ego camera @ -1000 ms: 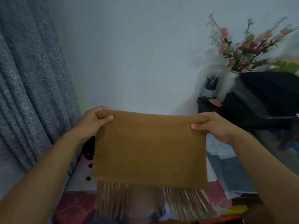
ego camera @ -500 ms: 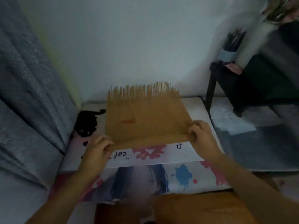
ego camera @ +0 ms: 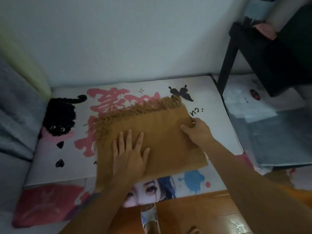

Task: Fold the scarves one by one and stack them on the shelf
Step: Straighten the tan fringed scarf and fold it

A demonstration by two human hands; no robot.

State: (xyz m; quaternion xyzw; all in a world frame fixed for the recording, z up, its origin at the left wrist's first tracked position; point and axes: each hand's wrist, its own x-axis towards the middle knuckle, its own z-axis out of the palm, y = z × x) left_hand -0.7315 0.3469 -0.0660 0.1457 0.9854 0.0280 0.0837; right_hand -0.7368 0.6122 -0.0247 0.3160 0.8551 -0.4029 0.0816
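Note:
A tan scarf (ego camera: 162,132) lies folded flat on the printed mat (ego camera: 64,159), its fringe along the far and left edges. My left hand (ego camera: 130,154) presses flat on the near left part of the scarf, fingers spread and straight. At the scarf's right edge sits my right hand (ego camera: 197,132), with the thumb on top of the cloth and the fingers curled at the edge. The black shelf (ego camera: 253,53) stands at the upper right, mostly out of view.
The white wall rises just behind the mat. A grey curtain (ego camera: 15,119) hangs at the left. Papers and a grey sheet (ego camera: 263,115) lie to the right under the black shelf. Wooden floor (ego camera: 194,215) and a slipper (ego camera: 150,217) show near me.
One second ago I held the scarf up by its top corners. It now lies flat on the mat, my left hand has let go and presses on it, and the view has tilted down.

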